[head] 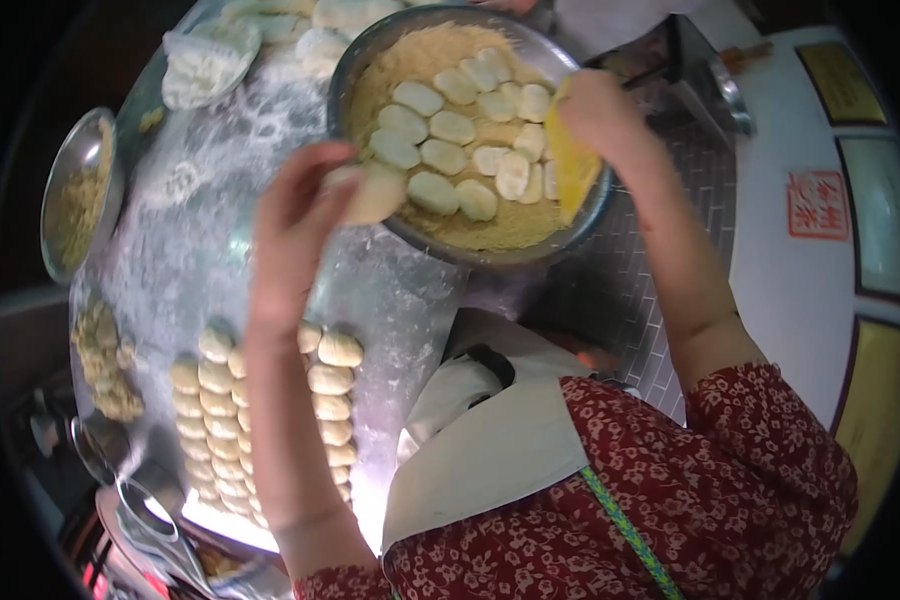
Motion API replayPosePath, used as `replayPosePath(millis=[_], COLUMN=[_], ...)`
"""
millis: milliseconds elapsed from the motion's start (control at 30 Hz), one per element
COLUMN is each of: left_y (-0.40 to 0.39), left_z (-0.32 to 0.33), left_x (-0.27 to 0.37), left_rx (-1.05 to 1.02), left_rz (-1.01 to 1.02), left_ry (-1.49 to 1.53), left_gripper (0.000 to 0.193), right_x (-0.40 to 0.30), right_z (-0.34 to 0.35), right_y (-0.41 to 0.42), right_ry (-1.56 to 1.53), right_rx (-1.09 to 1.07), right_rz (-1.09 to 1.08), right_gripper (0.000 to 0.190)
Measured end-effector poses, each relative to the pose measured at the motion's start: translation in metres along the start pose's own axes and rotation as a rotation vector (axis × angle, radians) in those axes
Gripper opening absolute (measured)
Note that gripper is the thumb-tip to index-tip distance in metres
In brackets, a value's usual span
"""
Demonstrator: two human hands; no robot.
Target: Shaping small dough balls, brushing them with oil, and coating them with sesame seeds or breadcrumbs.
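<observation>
Before me is a wide metal bowl (427, 244) with a layer of tan crumbly meal (450, 46). Several pale, flattened oval dough pieces (451, 127) lie on that layer, some overlapping towards the right. Just outside the bowl's left rim, my left hand (296, 210) holds another oval dough piece (375, 196) between thumb and fingers. My right hand (600, 109), at the right rim, grips a flat yellow scraper (572, 169) that reaches down into the bowl. Blur softens both hands.
Rows of small dough balls (334, 379) sit on the floury metal table (397, 300), partly behind my left forearm. A smaller metal bowl (110, 191) of crumbly filling and a clump of dough (105, 360) lie at the left edge. White dough (202, 71) rests further back.
</observation>
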State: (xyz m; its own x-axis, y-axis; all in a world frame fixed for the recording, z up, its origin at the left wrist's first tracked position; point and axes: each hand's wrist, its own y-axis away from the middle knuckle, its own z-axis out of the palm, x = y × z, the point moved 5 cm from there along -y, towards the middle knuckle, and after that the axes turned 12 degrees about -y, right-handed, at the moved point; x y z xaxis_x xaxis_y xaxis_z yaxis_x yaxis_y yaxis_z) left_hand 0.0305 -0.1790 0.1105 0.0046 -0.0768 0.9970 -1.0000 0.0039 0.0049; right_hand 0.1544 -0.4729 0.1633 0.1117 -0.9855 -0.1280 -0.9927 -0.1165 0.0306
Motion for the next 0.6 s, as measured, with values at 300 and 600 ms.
replayPosePath(millis=[300, 600], left_y=[0.058, 0.163], left_z=[0.103, -0.123], left_x=[0.005, -0.079], left_rx=[0.010, 0.559], left_rz=[0.631, -0.142], left_ry=[-0.958, -1.165], left_gripper=[0.029, 0.029], right_x=[-0.054, -0.201], right_z=[-0.053, 0.121], right_y=[0.003, 0.132], right_ry=[-1.263, -0.727], right_rx=[0.161, -0.238], right_rz=[-0.352, -0.670], right_gripper=[0.026, 0.008])
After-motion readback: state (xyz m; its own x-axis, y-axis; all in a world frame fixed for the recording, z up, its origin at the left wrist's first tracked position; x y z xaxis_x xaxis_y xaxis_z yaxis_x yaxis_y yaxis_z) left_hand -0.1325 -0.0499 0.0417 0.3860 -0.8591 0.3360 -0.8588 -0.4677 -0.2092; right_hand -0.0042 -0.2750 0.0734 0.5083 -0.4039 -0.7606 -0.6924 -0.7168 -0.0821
